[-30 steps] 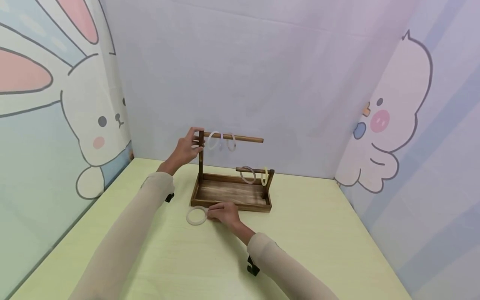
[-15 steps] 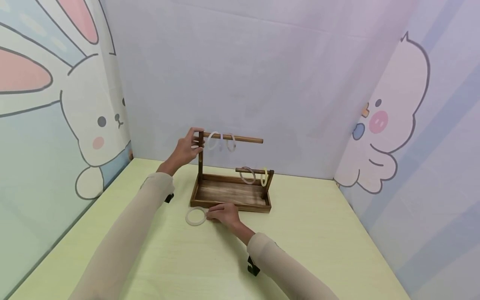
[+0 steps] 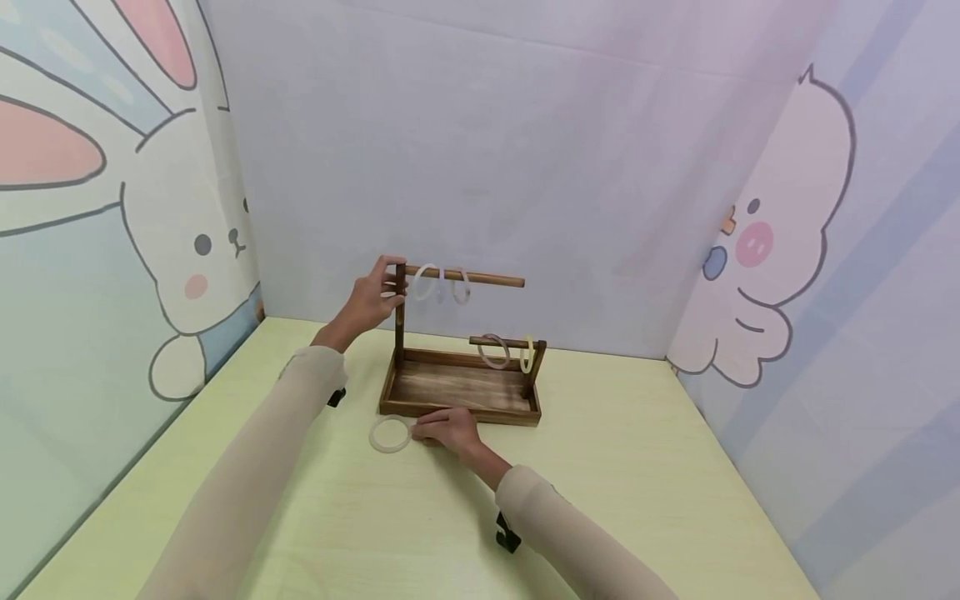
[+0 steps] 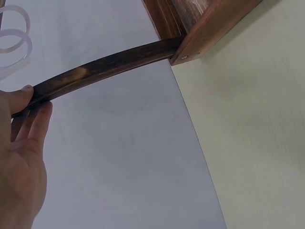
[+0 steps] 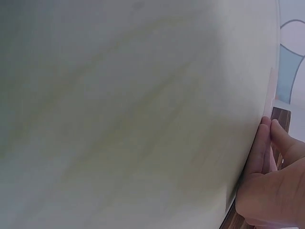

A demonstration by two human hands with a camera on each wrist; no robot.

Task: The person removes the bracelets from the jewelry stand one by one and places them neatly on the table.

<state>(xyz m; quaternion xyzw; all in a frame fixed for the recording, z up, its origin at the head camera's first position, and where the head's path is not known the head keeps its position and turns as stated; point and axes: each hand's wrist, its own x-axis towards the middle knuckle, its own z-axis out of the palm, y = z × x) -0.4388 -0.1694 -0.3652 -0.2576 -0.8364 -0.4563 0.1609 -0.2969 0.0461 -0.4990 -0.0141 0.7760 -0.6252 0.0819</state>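
My left hand (image 3: 369, 298) grips the tall dark upright post (image 4: 109, 64) of a wooden jewelry stand (image 3: 459, 415), near its top. The left wrist view shows thumb and fingers on opposite sides of the post. At the front of the stand's tray, my right hand (image 3: 450, 428) pinches the right edge of a whitish bangle (image 3: 372, 434). This bangle lies nearly flat, low over the table; the right wrist view shows it edge-on between thumb and fingertips. On the upper bar (image 3: 495, 279) hang a white bangle (image 3: 417, 287), a pale lilac bangle (image 3: 441, 286) and a clear brownish bangle (image 3: 467, 293).
The stand's lower bar (image 3: 513, 342) carries a mauve bangle (image 3: 481, 357) and a yellow bangle (image 3: 523, 360). Beneath both bars is the shallow tray. Around it spreads a pale yellow table (image 3: 622, 467), closed in by a plain back curtain (image 3: 585, 167) and cartoon-printed side curtains.
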